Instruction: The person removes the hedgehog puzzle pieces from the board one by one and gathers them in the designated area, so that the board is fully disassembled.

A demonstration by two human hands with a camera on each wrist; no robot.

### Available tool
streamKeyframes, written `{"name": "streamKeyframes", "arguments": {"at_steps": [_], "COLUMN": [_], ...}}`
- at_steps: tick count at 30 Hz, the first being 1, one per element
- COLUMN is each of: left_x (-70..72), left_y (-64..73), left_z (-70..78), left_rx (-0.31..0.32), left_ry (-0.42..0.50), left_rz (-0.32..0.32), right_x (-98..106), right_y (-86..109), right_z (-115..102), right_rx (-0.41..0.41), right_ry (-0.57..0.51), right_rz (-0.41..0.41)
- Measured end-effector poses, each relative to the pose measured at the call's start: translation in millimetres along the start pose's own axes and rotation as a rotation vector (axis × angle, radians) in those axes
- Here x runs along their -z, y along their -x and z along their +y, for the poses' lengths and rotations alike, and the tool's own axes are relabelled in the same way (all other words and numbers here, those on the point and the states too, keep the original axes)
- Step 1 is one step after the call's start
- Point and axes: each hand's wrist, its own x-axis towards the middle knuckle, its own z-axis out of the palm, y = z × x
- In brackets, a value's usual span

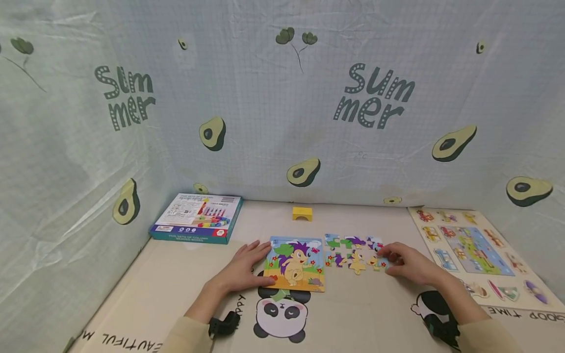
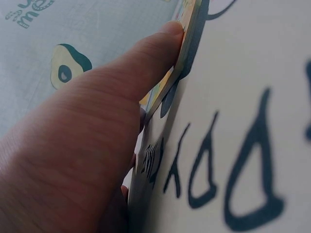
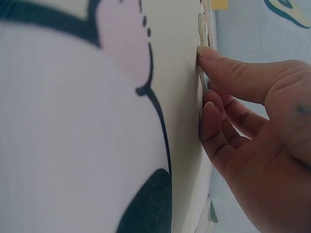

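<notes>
A framed jigsaw puzzle (image 1: 295,264) with a purple-spined hedgehog picture lies on the table before me. My left hand (image 1: 243,267) rests along its left side with the fingers spread. In the left wrist view the thumb (image 2: 155,51) presses on the puzzle's edge. Right of the framed puzzle, several loose jigsaw pieces (image 1: 356,264) with a similar picture lie grouped, some with gaps between them. At the right end of that group, my right hand (image 1: 410,264) pinches a thin jigsaw piece (image 3: 202,77) between thumb and fingers, slightly tilted in the right wrist view.
A yellow arch block (image 1: 302,214) stands behind the puzzles. At the back left lies a flat blue-edged toy box (image 1: 196,218). A large picture board (image 1: 478,250) with assorted figures lies at the right. Patterned cloth walls (image 1: 265,98) enclose the back and sides.
</notes>
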Motion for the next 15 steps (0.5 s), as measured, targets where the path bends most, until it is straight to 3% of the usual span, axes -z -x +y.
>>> {"name": "streamKeyframes", "arguments": {"at_steps": [15], "left_x": [1.1], "left_y": [0.9], "left_z": [1.3], "left_rx": [-0.008], "left_ry": [0.013], "left_rz": [0.007], "right_x": [5.8], "right_y": [-4.5], "right_z": [-8.2], "right_rx": [0.032], "right_ry": [-0.055], "right_rz": [0.015]}}
